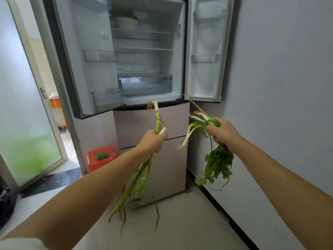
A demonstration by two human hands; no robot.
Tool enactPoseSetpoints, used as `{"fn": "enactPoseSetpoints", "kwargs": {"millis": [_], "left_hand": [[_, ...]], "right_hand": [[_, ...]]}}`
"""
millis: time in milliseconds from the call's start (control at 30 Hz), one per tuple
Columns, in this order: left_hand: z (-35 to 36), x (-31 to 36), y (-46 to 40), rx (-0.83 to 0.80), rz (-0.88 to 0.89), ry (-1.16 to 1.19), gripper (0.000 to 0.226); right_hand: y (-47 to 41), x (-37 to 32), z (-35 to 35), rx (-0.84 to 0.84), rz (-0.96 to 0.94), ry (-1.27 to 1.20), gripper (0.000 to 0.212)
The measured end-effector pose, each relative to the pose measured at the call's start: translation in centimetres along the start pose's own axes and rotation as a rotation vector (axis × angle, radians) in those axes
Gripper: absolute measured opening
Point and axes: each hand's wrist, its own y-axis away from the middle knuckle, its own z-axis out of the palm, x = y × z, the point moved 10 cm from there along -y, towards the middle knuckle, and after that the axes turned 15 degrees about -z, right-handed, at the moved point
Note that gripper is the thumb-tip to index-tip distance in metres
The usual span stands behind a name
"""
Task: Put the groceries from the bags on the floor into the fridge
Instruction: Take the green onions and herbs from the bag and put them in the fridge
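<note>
1. At far left a frosted glass door (27,98) stands ajar over the pale floor (180,222); a red stool (102,157) sits beside the fridge (147,56).
2. Your left hand (152,141) grips the scallions (142,170), roots up, before the fridge's open compartment.
3. Your right hand (222,132) clutches the coriander (219,165), leaves hanging, near the grey wall (284,87).

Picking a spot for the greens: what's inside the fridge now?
The fridge holds a bowl on the top shelf; the lower shelves look bare. The frosted drawer hides its contents.
</note>
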Motion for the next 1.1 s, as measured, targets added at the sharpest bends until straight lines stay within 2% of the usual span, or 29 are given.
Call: {"fn": "enactPoseSetpoints", "kwargs": {"millis": [267,400,567,700,867,1000,1100], "left_hand": [[-0.8,6.4,-20.6,0.124,0.039,0.087,0.018],[-2.3,11.4,-29.9,0.173,0.076,0.099,0.016],[-5.9,15.5,-40.0,0.215,0.092,0.145,0.012],[-10.6,18.9,-49.2,0.271,0.130,0.245,0.019],[-15.8,23.7,-61.5,0.243,0.158,0.465,0.028],[-19.7,28.3,-69.6,0.270,0.206,0.505,0.032],[-22.8,30.2,-74.0,0.394,0.234,0.446,0.030]], "right_hand": [[-21.3,7.3,3.2,-0.053,-0.094,-0.012,0.007],[-34.5,8.8,4.2,-0.073,-0.156,-0.026,0.007],[-48.0,10.1,9.2,-0.138,-0.202,-0.063,0.006],[-58.1,9.9,13.4,-0.151,-0.296,-0.014,0.012],[-70.4,8.5,17.2,-0.084,-0.412,0.052,0.005],[-79.1,7.0,19.9,-0.068,-0.467,0.144,0.008],[-85.0,6.0,22.7,-0.079,-0.539,0.256,0.017]]}}
